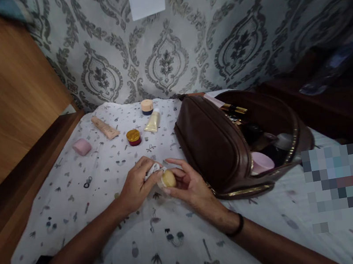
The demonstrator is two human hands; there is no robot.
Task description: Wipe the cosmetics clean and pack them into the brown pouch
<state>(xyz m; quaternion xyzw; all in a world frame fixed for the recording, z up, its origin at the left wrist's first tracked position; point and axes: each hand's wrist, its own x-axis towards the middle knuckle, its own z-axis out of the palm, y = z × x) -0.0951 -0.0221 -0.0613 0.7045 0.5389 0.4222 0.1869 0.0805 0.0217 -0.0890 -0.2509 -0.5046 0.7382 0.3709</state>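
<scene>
A small round jar with a yellowish top (pixel 168 178) is pinched between the thumb and fingers of my right hand (pixel 192 183). My left hand (pixel 137 182) is closed on a crumpled white cloth (pixel 152 170), which touches the jar's left side. Both hands meet above the patterned white sheet, left of a brown leather bag (pixel 210 144). Beyond them lie a red jar with a gold lid (pixel 133 137), a pale yellow tube (pixel 152 121) and a peach-lidded jar (pixel 147 106).
A beige-pink tube (pixel 105 127) and a pink round item (pixel 82 147) lie at the left. The bag stands open at the right, with a pink cup (pixel 261 161) and several cosmetics inside. A wooden panel (pixel 5 87) borders the left side.
</scene>
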